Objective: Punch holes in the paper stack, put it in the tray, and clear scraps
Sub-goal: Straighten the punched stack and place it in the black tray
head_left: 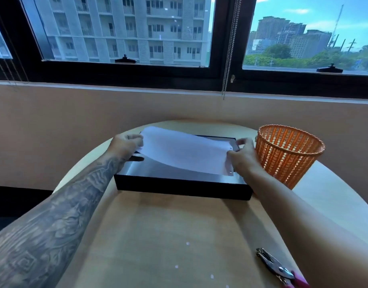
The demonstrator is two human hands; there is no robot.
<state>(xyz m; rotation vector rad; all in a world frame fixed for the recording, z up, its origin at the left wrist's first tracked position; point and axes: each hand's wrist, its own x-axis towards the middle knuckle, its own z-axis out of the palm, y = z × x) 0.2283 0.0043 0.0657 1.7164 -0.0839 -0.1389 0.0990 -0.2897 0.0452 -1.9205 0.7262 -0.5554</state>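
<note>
The white paper stack (184, 151) sags in the air just above the black tray (183, 187), with punched holes along its right edge. My left hand (125, 145) pinches the stack's left edge. On the other side my right hand (244, 155) grips the punched right edge. The metal hole punch (279, 269) with pink handles lies on the table at the front right. Small white paper scraps (187, 243) dot the wooden table near the front.
An orange mesh wastebasket (289, 153) stands on the round wooden table (168, 225) just right of the tray, close to my right hand. A beige wall and a dark-framed window rise behind the table.
</note>
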